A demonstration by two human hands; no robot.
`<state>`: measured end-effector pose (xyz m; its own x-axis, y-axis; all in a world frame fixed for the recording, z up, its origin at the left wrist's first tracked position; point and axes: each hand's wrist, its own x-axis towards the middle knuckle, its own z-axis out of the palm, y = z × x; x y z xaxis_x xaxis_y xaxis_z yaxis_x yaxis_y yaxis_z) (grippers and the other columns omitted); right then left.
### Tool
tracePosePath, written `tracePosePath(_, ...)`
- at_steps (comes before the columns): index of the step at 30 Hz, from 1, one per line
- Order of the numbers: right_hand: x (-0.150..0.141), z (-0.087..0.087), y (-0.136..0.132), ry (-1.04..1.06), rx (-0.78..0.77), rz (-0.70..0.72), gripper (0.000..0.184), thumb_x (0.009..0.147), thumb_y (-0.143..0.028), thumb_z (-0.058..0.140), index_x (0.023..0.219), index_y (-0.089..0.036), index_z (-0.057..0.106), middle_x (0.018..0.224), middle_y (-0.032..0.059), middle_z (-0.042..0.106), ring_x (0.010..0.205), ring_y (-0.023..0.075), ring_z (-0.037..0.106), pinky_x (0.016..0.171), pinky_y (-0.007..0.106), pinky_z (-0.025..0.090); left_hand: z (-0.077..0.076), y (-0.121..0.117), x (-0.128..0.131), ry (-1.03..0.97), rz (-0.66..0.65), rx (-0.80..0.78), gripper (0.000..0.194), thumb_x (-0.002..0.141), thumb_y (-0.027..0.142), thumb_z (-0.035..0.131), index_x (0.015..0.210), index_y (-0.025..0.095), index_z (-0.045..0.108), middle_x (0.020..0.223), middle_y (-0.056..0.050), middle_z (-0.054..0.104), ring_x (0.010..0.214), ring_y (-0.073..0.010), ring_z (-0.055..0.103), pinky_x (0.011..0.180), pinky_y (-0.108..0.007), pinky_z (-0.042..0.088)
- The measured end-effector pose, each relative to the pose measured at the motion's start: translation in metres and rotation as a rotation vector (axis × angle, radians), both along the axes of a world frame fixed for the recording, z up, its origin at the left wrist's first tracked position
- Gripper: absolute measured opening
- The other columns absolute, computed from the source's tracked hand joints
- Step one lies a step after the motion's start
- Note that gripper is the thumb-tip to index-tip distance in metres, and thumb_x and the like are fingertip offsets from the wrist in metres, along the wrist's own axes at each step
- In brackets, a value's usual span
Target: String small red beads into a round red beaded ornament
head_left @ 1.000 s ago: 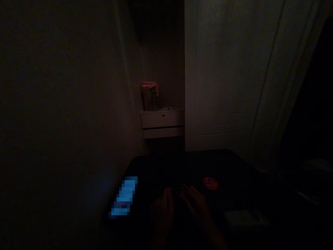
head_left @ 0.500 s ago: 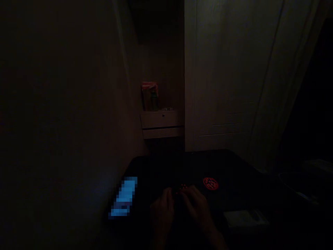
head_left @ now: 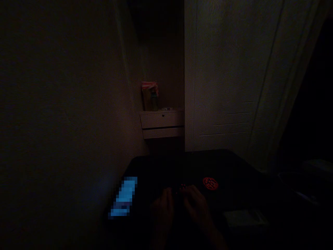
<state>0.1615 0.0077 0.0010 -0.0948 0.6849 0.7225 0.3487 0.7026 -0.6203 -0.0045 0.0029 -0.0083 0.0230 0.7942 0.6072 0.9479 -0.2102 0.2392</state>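
My left hand (head_left: 162, 205) is at the dark table's front, its fingers drawn together; whether anything is between them is too dark to see. Several small red bead-like pieces (head_left: 182, 186) lie in the gap ahead of the hands, closest to my right hand. That right hand (head_left: 195, 203) has its fingers bent toward thumb and fingertips, beside the red pieces, and what it may hold is hidden in the gloom. Farther right is a small round dish (head_left: 210, 183) with a red rim and several reddish pieces inside.
A lit, pixelated screen (head_left: 123, 198) lies on the table (head_left: 208, 158) at left. A pale flat box-like object (head_left: 246, 218) is at the lower right. Behind stand a drawer unit (head_left: 162, 121) with a red-topped package (head_left: 149, 95) and a pale cabinet door (head_left: 221, 76).
My right hand's fingers have shifted slightly right, away from the left hand. The left hand is nearly still, and the dish and screen have not moved.
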Motion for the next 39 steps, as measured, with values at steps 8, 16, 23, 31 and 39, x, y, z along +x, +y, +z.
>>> tracePosePath(8, -0.0004, -0.0029, 0.0027, -0.001, 0.002, 0.017, 0.028, 0.089, -0.006, 0.054, 0.103, -0.025, 0.069, 0.096, 0.003, 0.07, 0.09, 0.0185, 0.069, 0.08, 0.027, 0.054, 0.0022, -0.0002, 0.0012, -0.047, 0.001, 0.0, 0.028, 0.098, 0.017, 0.045, 0.109, 0.023, 0.07, 0.092, -0.002, 0.081, 0.072, -0.0164, 0.076, 0.062, -0.022, 0.053)
tracePosePath(16, -0.0004, 0.0, 0.0014, -0.02, 0.004, 0.011, 0.025, 0.089, -0.008, 0.057, 0.103, -0.025, 0.07, 0.095, 0.0037, 0.07, 0.088, 0.0189, 0.069, 0.078, 0.028, 0.056, 0.0017, -0.0009, 0.0007, -0.003, -0.001, 0.008, 0.027, 0.097, 0.015, 0.046, 0.11, 0.022, 0.069, 0.095, -0.003, 0.08, 0.073, -0.016, 0.075, 0.061, -0.021, 0.051)
tracePosePath(23, -0.0003, -0.0022, 0.0005, -0.037, -0.02, 0.031, 0.028, 0.089, -0.006, 0.057, 0.103, -0.026, 0.071, 0.097, 0.004, 0.069, 0.09, 0.0196, 0.069, 0.079, 0.029, 0.056, 0.0037, -0.0017, 0.0022, -0.014, -0.001, 0.026, 0.03, 0.098, 0.015, 0.043, 0.109, 0.023, 0.07, 0.093, -0.002, 0.08, 0.073, -0.0156, 0.076, 0.061, -0.021, 0.052)
tracePosePath(31, 0.0009, -0.0035, -0.0002, -0.068, -0.038, 0.069, 0.031, 0.09, -0.006, 0.054, 0.107, -0.026, 0.07, 0.101, 0.0044, 0.069, 0.093, 0.0199, 0.069, 0.081, 0.03, 0.055, 0.0086, -0.0036, 0.003, -0.035, 0.005, -0.023, 0.03, 0.098, 0.018, 0.043, 0.108, 0.023, 0.071, 0.092, -0.003, 0.081, 0.074, -0.0165, 0.076, 0.062, -0.022, 0.053)
tracePosePath(39, 0.0008, -0.0009, -0.0021, -0.071, -0.016, 0.053, 0.034, 0.089, -0.005, 0.055, 0.108, -0.027, 0.072, 0.101, 0.0051, 0.071, 0.092, 0.0203, 0.07, 0.082, 0.03, 0.057, 0.0062, -0.0028, 0.0036, -0.071, 0.014, -0.023, 0.03, 0.099, 0.019, 0.042, 0.108, 0.023, 0.071, 0.094, -0.003, 0.081, 0.075, -0.0172, 0.076, 0.064, -0.023, 0.053)
